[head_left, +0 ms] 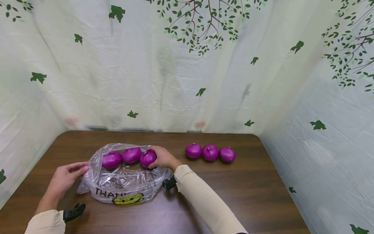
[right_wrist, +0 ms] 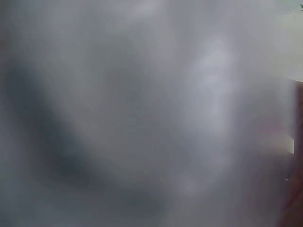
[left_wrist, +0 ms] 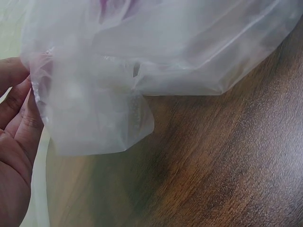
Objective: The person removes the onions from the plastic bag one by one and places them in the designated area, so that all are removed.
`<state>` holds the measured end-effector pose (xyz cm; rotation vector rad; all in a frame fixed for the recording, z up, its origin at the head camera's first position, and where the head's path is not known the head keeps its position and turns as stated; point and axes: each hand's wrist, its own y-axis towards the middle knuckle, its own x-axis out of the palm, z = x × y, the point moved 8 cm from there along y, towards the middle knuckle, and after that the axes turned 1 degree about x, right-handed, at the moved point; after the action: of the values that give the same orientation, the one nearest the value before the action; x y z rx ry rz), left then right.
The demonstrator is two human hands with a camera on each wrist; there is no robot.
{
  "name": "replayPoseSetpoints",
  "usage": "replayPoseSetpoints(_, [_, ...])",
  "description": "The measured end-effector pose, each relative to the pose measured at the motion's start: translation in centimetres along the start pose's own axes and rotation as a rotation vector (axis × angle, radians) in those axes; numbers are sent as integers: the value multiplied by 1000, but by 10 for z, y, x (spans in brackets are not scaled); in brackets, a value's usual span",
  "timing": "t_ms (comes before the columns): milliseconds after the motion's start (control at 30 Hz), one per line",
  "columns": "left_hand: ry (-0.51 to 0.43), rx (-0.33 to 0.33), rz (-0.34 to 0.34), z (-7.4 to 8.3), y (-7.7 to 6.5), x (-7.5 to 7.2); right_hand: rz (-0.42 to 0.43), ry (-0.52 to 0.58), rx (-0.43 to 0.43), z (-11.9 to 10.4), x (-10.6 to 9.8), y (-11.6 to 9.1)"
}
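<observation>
A clear plastic bag with printed lettering and a yellow figure lies wide-mouthed on the table. At its left rim, my left hand pinches the film between thumb and fingers; the left wrist view shows this hand beside the hanging bag. Inside the bag sit a left purple onion and a middle one. My right hand reaches over the right rim and grips a third purple onion there. Blurred film covers most of the right wrist view, hiding the fingers.
Three more purple onions, one left, one central and one right, stand in a row right of the bag. The brown wooden table backs onto a pale leaf-printed curtain.
</observation>
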<state>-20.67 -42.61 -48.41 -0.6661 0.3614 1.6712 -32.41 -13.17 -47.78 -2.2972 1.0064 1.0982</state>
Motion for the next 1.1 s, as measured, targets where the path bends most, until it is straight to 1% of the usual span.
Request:
replayPoseSetpoints(167, [2,-15,-7,0,2,1,2,3,6,1,-3,-3])
replayPoseSetpoints(367, [18,-22,-9,-2,3,1,5,17,-12,-1,-7,-7])
replayPoseSetpoints(667, [-5,14,5,1,3,1,50,123,-51,-1,-20,-16])
replayPoseSetpoints(833, [-3,14,6,2,4,1,77,163,-54,3,-26,-26])
replayPoseSetpoints(967, [4,4,-9,3,3,2,90,224,-53,6,-31,-34])
replayPoseSetpoints(1100, [-4,14,-10,5,3,2,104,291,-63,9,-36,-44])
